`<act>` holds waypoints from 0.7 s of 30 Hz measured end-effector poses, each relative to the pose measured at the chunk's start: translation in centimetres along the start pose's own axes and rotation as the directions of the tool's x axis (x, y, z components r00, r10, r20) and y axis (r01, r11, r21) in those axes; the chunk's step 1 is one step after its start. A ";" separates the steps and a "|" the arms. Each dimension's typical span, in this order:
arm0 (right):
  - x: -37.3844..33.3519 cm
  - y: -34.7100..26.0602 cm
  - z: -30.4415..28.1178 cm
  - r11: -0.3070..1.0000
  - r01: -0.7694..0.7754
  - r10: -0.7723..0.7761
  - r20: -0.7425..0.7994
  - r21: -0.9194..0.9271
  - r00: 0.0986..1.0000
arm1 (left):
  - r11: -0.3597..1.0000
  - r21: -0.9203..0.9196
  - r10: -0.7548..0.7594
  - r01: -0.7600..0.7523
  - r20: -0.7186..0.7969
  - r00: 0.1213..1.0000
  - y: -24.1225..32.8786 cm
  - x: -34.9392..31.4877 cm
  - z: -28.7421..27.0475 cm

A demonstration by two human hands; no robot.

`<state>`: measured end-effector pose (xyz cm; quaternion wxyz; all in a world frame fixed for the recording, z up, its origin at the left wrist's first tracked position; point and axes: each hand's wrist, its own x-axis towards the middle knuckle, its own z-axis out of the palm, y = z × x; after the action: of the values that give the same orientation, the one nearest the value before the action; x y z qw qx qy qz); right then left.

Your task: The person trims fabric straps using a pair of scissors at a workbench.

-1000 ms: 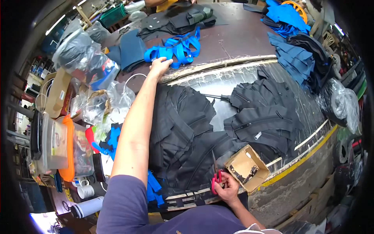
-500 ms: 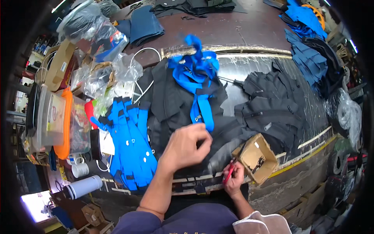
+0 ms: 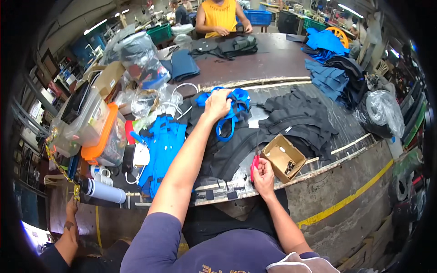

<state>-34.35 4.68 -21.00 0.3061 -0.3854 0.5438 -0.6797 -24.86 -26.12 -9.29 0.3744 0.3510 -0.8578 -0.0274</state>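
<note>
Left hand (image 3: 217, 103) reaches far, fist clenched on bunch of blue webbing straps (image 3: 230, 109), on black fabric pile (image 3: 273, 125) mid-worktop (image 3: 273, 59). Right hand (image 3: 264, 175) at near edge, closed around red-handled scissors (image 3: 254, 164), blades pointing up. Open cardboard box (image 3: 283, 157) just right of it. Flat blue strap stack (image 3: 161, 145) on left.

My left hand (image 3: 217, 103) rests on the straps (image 3: 227, 113), behind the fabric pile (image 3: 236, 145); my right hand (image 3: 264, 175) is beside the cardboard box (image 3: 284, 157) at the worktop (image 3: 273, 59) edge.
</note>
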 end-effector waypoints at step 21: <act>0.7 0.2 -0.7 0.993 -0.086 0.081 0.062 0.083 0.995 | 0.982 0.168 -0.087 0.088 -0.014 0.996 2.5 6.3 0.9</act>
<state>-35.29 4.36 -21.14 0.3666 -0.3685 0.5206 -0.6774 -29.89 -28.39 -5.25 0.3446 0.4188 -0.8396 0.0298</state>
